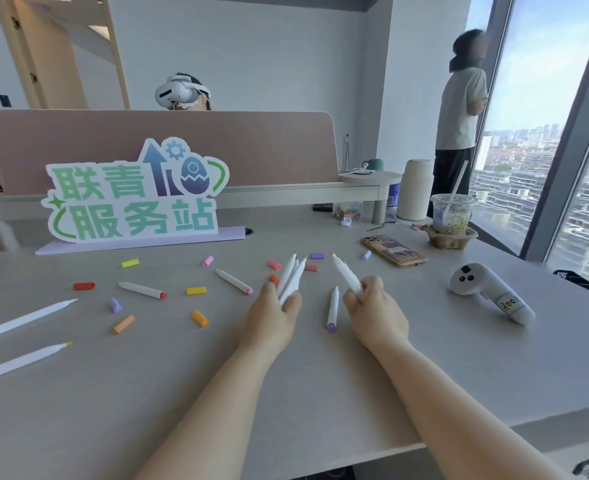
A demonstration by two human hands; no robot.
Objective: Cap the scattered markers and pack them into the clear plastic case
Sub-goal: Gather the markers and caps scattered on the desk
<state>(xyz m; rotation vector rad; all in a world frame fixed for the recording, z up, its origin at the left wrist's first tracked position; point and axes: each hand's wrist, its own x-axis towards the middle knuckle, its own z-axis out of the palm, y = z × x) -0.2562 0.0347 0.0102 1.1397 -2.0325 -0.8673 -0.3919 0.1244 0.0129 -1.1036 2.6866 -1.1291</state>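
**Both hands full of markers, caps still all over**

Head view: the left hand [272, 317] is curled round a bunch of thin white markers with bare tips [291, 275]. The right hand [376, 313] pinches a white marker with a red tip [346, 271]. A white marker with a purple end [333, 310] lies between them on the pale grey worktop [321, 393]. Little coloured caps lie around, like the small red cap [84, 286] and the small yellow cap [130, 263]. Best, I think, to do one marker at a time: pick the cap that matches the tip's colour and push it on tight. I cannot see the clear case.
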